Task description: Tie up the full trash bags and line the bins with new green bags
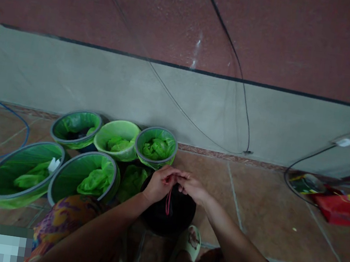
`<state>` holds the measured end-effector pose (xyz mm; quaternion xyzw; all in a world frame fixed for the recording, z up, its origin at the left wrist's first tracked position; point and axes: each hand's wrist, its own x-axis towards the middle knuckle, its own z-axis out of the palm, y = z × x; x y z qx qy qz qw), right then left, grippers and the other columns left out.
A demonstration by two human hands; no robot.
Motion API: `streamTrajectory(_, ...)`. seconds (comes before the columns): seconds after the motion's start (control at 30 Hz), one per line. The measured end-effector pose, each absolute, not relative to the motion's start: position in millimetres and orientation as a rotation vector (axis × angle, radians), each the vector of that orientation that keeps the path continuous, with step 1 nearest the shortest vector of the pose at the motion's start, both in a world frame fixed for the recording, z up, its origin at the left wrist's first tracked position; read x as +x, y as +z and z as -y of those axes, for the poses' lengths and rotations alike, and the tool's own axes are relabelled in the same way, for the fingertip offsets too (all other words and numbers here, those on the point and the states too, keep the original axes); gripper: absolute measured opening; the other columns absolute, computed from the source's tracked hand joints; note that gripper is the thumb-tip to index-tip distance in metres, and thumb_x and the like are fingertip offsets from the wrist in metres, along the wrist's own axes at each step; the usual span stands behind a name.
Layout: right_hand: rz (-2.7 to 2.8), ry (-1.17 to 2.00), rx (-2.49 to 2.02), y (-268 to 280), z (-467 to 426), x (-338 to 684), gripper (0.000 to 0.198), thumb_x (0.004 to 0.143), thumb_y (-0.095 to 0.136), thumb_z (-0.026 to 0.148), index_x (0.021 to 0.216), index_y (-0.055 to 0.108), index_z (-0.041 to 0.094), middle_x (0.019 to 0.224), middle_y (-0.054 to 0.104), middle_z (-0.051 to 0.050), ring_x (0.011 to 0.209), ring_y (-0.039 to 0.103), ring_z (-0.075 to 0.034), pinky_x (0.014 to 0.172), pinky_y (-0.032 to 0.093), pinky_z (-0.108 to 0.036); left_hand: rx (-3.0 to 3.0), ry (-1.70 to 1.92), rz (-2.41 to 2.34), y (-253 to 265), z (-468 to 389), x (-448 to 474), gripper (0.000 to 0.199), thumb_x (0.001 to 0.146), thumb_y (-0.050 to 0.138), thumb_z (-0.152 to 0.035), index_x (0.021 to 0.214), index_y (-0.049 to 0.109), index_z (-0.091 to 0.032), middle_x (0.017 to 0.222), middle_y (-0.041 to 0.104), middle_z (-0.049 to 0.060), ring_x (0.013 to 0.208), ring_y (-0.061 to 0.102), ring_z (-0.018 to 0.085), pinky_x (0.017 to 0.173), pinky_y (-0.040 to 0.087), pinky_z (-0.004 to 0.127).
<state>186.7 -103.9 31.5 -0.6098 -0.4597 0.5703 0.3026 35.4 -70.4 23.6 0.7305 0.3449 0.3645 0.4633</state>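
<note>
My left hand (160, 185) and my right hand (193, 187) meet at the fingertips above a black bucket (162, 224). From between the left fingers a thin pink cord (168, 206) hangs down in a narrow loop over the bucket. The right fingers are bent and pressed against the left ones; what they pinch, if anything, is hidden. Just left of the bucket lies a crumpled green bag (133, 181), partly covered by my left arm.
Several bins stand at left, including a grey-rimmed bin (54, 177) with a green liner. A blue hose (26, 132) runs beside them. Behind is a wall (111, 74) with loose black cables (246, 102). Right, a red bag (340, 208) lies on the tiled floor (265, 230).
</note>
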Motion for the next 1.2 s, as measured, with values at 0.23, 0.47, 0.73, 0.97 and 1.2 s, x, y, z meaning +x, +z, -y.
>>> streamTrajectory(0.23,1.002,1.624,-1.442,31,103,193,0.037,0.071,0.070,0.050,0.085,0.066,0.016,0.064,0.058,0.003,0.047,0.041,-0.004,0.045,0.028,-0.018,1.384,0.948,-0.980,21,67,41,0.022,0.077,0.061,-0.018,0.097,0.070,-0.017,0.086,0.072,0.003,0.077,0.066,0.014,0.076,0.054,0.026)
streamTrajectory(0.47,0.881,1.692,-1.372,39,103,194,0.039,0.062,0.080,0.047,0.082,0.066,0.016,0.062,0.056,0.005,0.050,0.041,-0.003,0.046,0.024,-0.019,1.074,0.957,-0.948,29,65,39,0.018,0.064,0.076,-0.020,0.082,0.072,-0.017,0.067,0.071,-0.001,0.061,0.064,0.013,0.066,0.053,0.026)
streamTrajectory(0.73,0.994,1.650,-1.398,43,103,194,0.026,0.069,0.073,0.039,0.077,0.066,0.016,0.064,0.057,0.004,0.053,0.044,-0.004,0.046,0.026,-0.018,0.943,0.865,-0.817,32,62,36,0.015,0.060,0.079,-0.021,0.072,0.072,-0.015,0.063,0.070,-0.001,0.058,0.062,0.011,0.064,0.050,0.025)
streamTrajectory(0.97,1.249,1.492,-1.538,39,100,205,0.020,0.074,0.059,0.034,0.077,0.066,0.016,0.062,0.056,0.003,0.056,0.047,-0.007,0.048,0.030,-0.019,0.965,0.732,-0.780,31,62,34,0.015,0.059,0.080,-0.022,0.070,0.073,-0.014,0.067,0.071,0.001,0.062,0.061,0.011,0.066,0.048,0.024)
streamTrajectory(1.2,1.897,0.718,-1.945,44,101,200,0.019,0.081,0.050,0.025,0.084,0.069,0.019,0.074,0.067,-0.002,0.065,0.056,-0.012,0.062,0.036,-0.024,1.165,0.703,-0.963,21,62,38,0.007,0.064,0.072,-0.021,0.067,0.072,-0.014,0.060,0.067,0.000,0.055,0.055,0.010,0.058,0.043,0.022)
